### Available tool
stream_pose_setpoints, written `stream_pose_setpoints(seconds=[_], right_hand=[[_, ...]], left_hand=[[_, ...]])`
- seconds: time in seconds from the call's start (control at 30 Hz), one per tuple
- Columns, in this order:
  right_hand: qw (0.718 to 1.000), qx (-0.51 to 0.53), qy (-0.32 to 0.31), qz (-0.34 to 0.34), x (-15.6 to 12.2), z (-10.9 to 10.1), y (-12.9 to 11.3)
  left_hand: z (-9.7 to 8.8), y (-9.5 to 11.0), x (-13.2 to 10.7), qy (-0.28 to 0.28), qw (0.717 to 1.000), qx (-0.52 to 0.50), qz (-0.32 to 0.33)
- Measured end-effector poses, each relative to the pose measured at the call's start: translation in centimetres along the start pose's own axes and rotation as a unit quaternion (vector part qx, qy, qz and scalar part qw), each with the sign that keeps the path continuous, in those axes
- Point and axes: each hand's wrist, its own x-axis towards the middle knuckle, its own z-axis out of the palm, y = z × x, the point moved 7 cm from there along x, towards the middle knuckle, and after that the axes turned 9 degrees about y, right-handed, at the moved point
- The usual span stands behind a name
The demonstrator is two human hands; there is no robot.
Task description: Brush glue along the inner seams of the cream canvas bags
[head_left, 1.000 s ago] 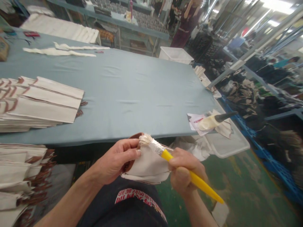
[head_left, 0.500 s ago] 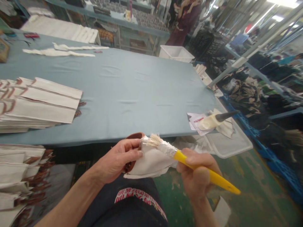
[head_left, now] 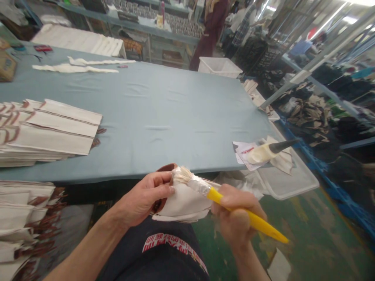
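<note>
My left hand (head_left: 152, 195) is closed on the edge of an off-white fabric piece (head_left: 183, 203) with brown trim, held over my lap at the table's front edge. Brown strap-like parts (head_left: 168, 168) show behind and below my fingers. In my right hand (head_left: 238, 214) is a brush (head_left: 249, 220) with a yellow handle, its ferrule wrapped in silvery tape. Its pale bristles touch the upper edge of the fabric piece, close to my left fingertips. Layers of the fabric show along its lower edge.
A blue-grey covered table (head_left: 175, 105) spreads ahead. Stacked off-white pieces (head_left: 61, 125) lie at left, more (head_left: 17, 210) below them. At right are a glue-smeared, dark-handled tool (head_left: 263, 152) and a translucent bin (head_left: 293, 183). A white bin (head_left: 219, 67) stands beyond; people are farther back.
My right hand and the brush have moved a little to the left, bringing the bristles nearer my left fingertips. My left hand keeps its hold on the fabric piece.
</note>
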Motion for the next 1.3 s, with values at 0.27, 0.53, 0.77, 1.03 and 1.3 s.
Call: stream_pose_setpoints(seconds=[0.27,0.53,0.77,1.03,1.3], right_hand=[[0.997,0.065,-0.037,0.004,0.5,2.2,1.3],[0.980,-0.181,0.078,-0.030,1.8,-0.1,3.5],[0.979,-0.137,0.133,0.068,1.4,-0.5,5.7],[0.942,-0.077,0.238,0.226,3.5,-3.1,8.2],[0.946,-0.086,0.236,0.204,2.7,-2.7,9.5]], left_hand=[[0.4,-0.5,0.9,0.012,1.000,0.003,-0.005],[0.9,-0.1,1.3,-0.020,0.999,0.027,-0.006],[-0.2,0.9,1.5,-0.022,0.998,0.040,0.043],[-0.9,0.8,1.1,-0.039,0.973,0.196,0.116],[1.3,1.5,0.1,-0.062,0.926,0.282,0.242]])
